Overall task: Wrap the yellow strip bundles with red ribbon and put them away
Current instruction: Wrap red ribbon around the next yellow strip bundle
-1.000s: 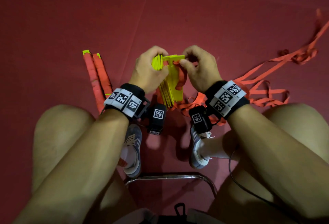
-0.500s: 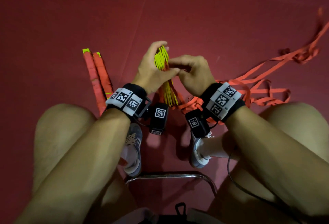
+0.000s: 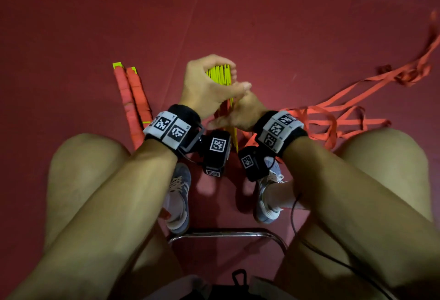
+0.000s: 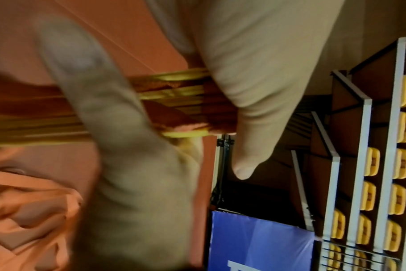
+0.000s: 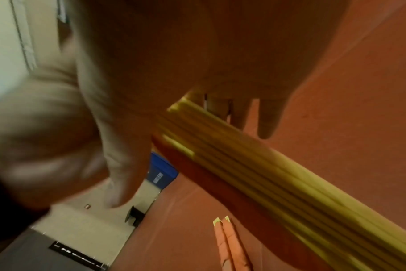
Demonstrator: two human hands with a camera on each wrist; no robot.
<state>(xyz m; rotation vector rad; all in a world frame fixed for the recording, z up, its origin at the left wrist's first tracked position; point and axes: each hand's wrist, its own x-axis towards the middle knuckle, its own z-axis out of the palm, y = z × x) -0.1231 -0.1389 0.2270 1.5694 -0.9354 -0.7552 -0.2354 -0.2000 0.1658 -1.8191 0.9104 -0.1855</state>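
Note:
Held upright between my knees is a yellow strip bundle [image 3: 220,74], its edges facing me. My left hand [image 3: 209,85] grips its top end, fingers curled over the far side and thumb across the front. Just below, my right hand [image 3: 240,114] wraps round the middle of the bundle; it is motion-blurred in both wrist views. Red ribbon [image 4: 174,113] crosses the bundle [image 4: 181,134] between the two hands. In the right wrist view the bundle [image 5: 267,174] runs out from under my palm. Two ribbon-wrapped bundles [image 3: 133,99] lie side by side on the floor at left.
A loose tangle of red ribbon [image 3: 333,111] trails over the red floor to the right. My shoes [image 3: 178,195] and the chrome chair frame [image 3: 226,234] sit under my hands. A black cable [image 3: 309,240] hangs by my right leg.
The bundle turned from flat-on to edge-on. My left hand closed over its top end. My right hand slid from the top down to the middle.

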